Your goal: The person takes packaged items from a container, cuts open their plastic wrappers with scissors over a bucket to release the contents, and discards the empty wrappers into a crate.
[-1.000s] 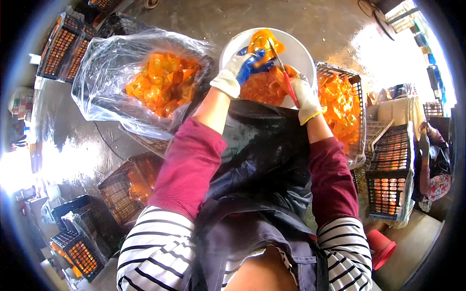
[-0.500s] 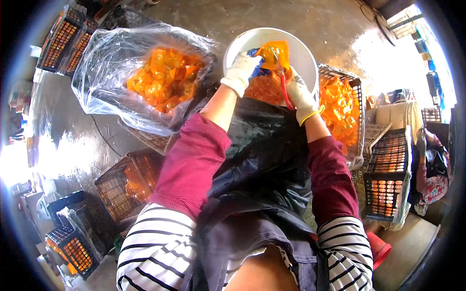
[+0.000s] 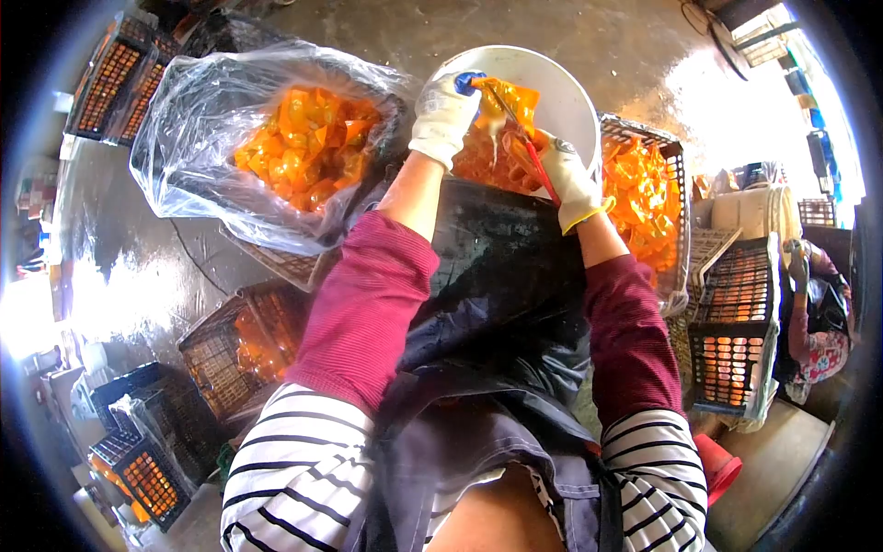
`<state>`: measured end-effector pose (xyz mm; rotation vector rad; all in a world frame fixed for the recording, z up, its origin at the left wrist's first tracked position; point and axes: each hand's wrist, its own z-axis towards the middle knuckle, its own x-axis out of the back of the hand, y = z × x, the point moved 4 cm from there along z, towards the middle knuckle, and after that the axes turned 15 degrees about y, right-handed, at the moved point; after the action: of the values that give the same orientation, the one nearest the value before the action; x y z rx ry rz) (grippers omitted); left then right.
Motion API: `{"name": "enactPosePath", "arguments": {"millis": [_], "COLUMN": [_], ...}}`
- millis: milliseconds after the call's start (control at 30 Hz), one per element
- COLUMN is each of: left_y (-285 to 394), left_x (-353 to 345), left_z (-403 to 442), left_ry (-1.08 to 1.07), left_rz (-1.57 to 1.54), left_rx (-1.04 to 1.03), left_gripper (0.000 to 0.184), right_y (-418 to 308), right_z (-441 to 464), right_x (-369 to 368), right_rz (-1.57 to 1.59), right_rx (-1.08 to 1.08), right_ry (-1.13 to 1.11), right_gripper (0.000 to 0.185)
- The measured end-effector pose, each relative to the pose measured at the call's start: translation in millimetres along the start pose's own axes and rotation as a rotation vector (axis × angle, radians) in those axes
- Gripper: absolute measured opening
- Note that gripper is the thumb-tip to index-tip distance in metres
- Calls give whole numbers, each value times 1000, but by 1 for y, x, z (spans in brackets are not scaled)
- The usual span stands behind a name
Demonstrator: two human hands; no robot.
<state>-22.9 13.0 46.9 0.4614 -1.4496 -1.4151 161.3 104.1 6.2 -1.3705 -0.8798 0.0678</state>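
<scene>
Over a white bucket (image 3: 575, 101), my left hand (image 3: 446, 115), in a white and blue glove, grips the upper left edge of an orange plastic pouch (image 3: 513, 99). The pouch tilts, and pale liquid hangs below it. My right hand (image 3: 566, 175), gloved in white with a yellow cuff, is closed on red-handled scissors (image 3: 541, 166). Their blades reach up across the pouch. Inside the bucket lies a wet orange-pink mass (image 3: 487, 158). My fingertips are partly hidden.
Orange pouches (image 3: 308, 147) fill a clear plastic bag (image 3: 189, 120) on the left. A crate (image 3: 682, 184) of orange film touches the bucket's right side. Stacked black crates (image 3: 731, 354) and a seated person (image 3: 823, 313) are at the far right. A red container (image 3: 717, 469) stands lower right.
My left hand has moved left and up along the pouch, which now tilts with liquid running from it. The scissors have stayed in my right hand.
</scene>
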Motion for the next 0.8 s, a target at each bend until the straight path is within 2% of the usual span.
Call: {"name": "enactPosePath", "arguments": {"millis": [67, 100, 167, 267, 333, 367, 400, 500, 533, 567, 633, 667, 700, 733, 767, 800], "left_y": [-30, -45, -9, -3, -5, -5, -7, -10, -45, -52, -33, -23, -14, -5, -12, -56], "left_x": [-15, -32, -31, -28, -19, -15, -18, -21, -42, -53, -39, -26, -14, -2, 6, 14], "left_z": [8, 12, -13, -20, -16, -13, -12, -3, 5, 9, -2, -4, -6, -8, -2, 18], "left_ry": [53, -85, -213, -274, -270, -265, -218, -111, -75, 56, -148, -142, -137, -131, -167, -53], "left_rz": [-441, -900, -988, -918, -583, -416, -362, -90, -212, -28, -256, -278, -300, -322, -595, -341], "left_rx": [220, 437, 630, 559, 478, 433, 561, 264, 236, -160, 338, 294, 249, 204, 289, 286], "left_gripper": [32, 32, 36, 40, 46, 49, 54, 48, 42, 32, 27, 36, 45, 54, 54, 50], "right_y": [-10, -18, -21, -28, -46, -42, -31, 32, 31, 29, -22, -15, 17, 20, 15, 10], "right_z": [-5, -7, -7, -9, -21, -19, -13, 18, 18, 17, -8, -10, 12, 11, 8, 5], "right_x": [-1, 1, 0, -1, 6, 5, 4, -9, -6, -3, 15, 15, 6, 9, 15, 21], "right_rz": [127, 159, 179, 195, 270, 242, 214, 66, 0, -70, -217, -67, -102, 203, 417, 630], "right_rx": [-162, -195, -209, -211, -296, -256, -214, 11, 62, 109, 132, 207, 226, 12, -94, -206], "right_ry": [-89, -110, -128, -123, -121, -115, -108, 8, 81, 156, 330, 433, 304, 216, 187, 173], "right_gripper": [33, 32, 32, 35, 35, 34, 33, 29, 26, 24, 20, 19, 20, 23, 28, 34]}}
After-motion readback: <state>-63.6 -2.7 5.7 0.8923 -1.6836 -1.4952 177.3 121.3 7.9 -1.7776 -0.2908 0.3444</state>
